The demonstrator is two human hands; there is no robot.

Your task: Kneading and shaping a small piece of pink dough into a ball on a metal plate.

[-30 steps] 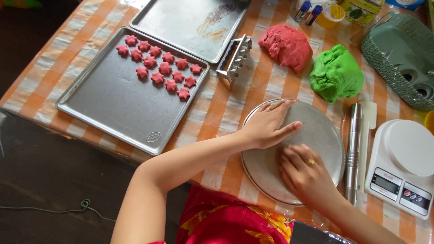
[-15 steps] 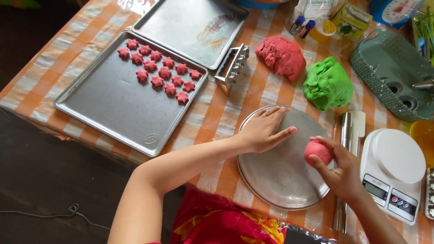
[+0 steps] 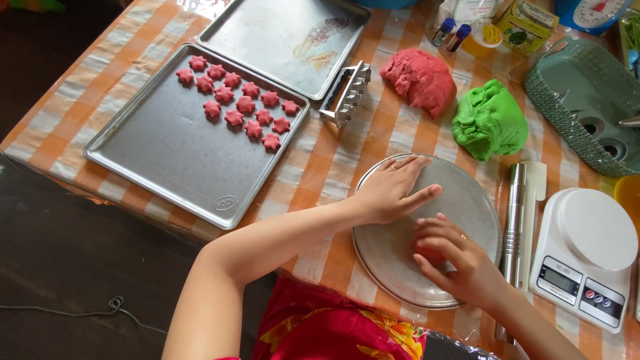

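My left hand lies flat, fingers apart, on the left part of a round metal plate. Over the plate's lower middle, my right hand presses down on a small lump of red dough, which is mostly hidden under the palm. A big mound of red dough and a mound of green dough sit on the checked cloth beyond the plate.
A baking tray at the left holds several red star-shaped pieces. A second tray lies behind it, with a metal cutter beside it. A steel rolling pin, white scale and green basket stand at right.
My right hand lifted the red dough lump off the plate half a second ago and has now brought it back down onto the plate. My left hand stayed on the plate.
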